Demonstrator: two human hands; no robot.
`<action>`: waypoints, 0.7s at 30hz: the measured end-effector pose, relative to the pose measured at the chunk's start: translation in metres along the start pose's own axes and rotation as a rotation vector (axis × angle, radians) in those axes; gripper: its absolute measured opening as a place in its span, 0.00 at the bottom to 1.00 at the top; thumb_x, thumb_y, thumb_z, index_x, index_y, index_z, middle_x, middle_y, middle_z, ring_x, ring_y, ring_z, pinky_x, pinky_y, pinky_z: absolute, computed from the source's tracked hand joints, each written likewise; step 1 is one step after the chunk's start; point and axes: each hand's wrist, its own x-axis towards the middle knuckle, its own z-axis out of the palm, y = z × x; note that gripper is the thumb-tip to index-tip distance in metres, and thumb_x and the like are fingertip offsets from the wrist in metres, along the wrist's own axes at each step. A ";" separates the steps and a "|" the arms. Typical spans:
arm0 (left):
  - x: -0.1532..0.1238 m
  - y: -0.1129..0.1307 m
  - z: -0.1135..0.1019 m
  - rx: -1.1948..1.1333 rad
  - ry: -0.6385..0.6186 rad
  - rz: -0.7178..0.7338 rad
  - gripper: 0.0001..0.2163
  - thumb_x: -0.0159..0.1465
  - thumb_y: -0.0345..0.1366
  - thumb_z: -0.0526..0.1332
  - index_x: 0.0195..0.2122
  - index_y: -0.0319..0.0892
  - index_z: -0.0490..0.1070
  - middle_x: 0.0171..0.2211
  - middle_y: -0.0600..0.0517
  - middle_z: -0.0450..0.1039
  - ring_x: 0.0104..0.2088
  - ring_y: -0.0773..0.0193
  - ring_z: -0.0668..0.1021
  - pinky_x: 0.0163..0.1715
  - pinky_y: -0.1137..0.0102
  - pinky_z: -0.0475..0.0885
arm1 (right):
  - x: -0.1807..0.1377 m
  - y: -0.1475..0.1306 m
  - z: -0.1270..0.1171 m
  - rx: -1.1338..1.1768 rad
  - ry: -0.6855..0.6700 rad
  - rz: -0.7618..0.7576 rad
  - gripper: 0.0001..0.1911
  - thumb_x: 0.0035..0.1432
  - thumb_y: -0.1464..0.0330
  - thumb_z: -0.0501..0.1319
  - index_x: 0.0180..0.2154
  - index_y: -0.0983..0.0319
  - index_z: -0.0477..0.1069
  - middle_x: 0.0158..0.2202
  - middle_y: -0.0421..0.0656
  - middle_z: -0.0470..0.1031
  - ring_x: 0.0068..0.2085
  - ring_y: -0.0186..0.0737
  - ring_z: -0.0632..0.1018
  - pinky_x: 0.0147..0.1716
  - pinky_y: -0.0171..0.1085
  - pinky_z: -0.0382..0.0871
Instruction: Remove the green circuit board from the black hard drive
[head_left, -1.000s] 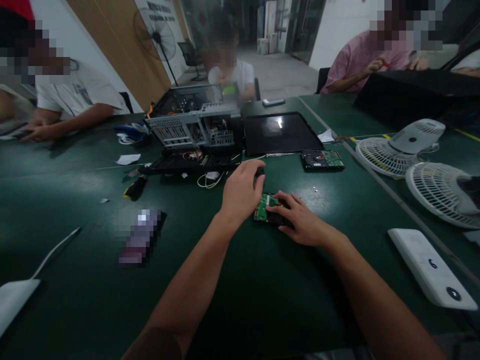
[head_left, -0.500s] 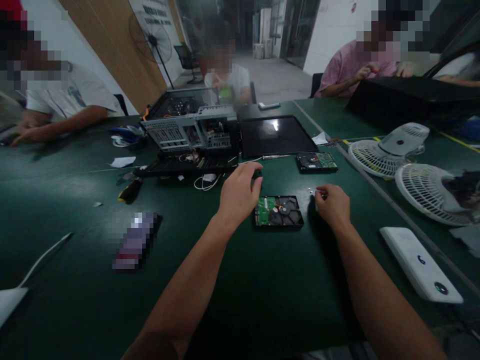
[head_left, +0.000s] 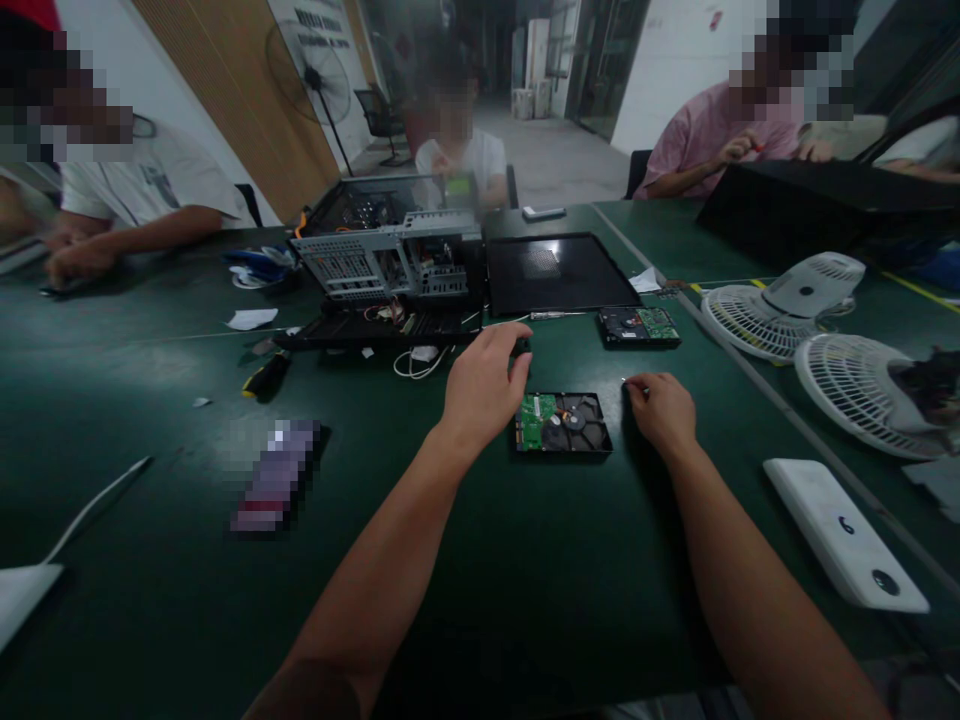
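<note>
A bare hard drive (head_left: pixel 564 423), its green circuit board facing up, lies flat on the green table between my two hands. My left hand (head_left: pixel 484 385) is just above and left of it, thumb and fingers curled around a small dark piece (head_left: pixel 522 344) that is mostly hidden. To the right of the drive, my right hand (head_left: pixel 664 410) is closed in a pinch at the table surface. Tiny shiny bits show at its fingertips, too small to name. A second hard drive (head_left: pixel 639 327) rests farther back.
An opened computer case (head_left: pixel 390 260) stands at the back, beside its black side panel (head_left: pixel 562 270). A thin screwdriver (head_left: pixel 555 315) lies before the panel. Leftward are a yellow-black tool (head_left: pixel 266 376) and a phone (head_left: pixel 281 475); rightward, white fans (head_left: pixel 750 318) and a white device (head_left: pixel 844 535). Several people sit around.
My right hand has shifted slightly left, its fingertips now over the small shiny bits on the table. The left hand keeps its curled grip. The whole view has moved a little.
</note>
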 end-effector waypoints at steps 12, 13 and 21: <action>0.002 -0.003 -0.004 0.015 0.009 -0.012 0.13 0.68 0.26 0.62 0.52 0.45 0.70 0.50 0.48 0.76 0.47 0.58 0.79 0.49 0.60 0.76 | 0.004 0.001 0.002 0.056 0.033 0.105 0.15 0.65 0.64 0.55 0.44 0.64 0.77 0.43 0.54 0.79 0.45 0.51 0.77 0.46 0.45 0.67; 0.002 -0.004 -0.004 0.015 0.009 -0.014 0.13 0.68 0.27 0.62 0.52 0.45 0.70 0.50 0.48 0.76 0.47 0.58 0.79 0.49 0.60 0.76 | 0.004 0.001 0.000 0.070 0.034 0.122 0.15 0.64 0.64 0.56 0.43 0.63 0.77 0.42 0.53 0.80 0.44 0.50 0.78 0.46 0.44 0.67; 0.002 -0.003 -0.006 -0.018 0.010 -0.012 0.14 0.67 0.26 0.62 0.52 0.45 0.70 0.50 0.48 0.76 0.47 0.58 0.79 0.50 0.60 0.76 | -0.005 -0.030 -0.025 0.158 -0.004 0.090 0.09 0.58 0.61 0.63 0.35 0.60 0.78 0.32 0.45 0.81 0.35 0.46 0.80 0.41 0.42 0.68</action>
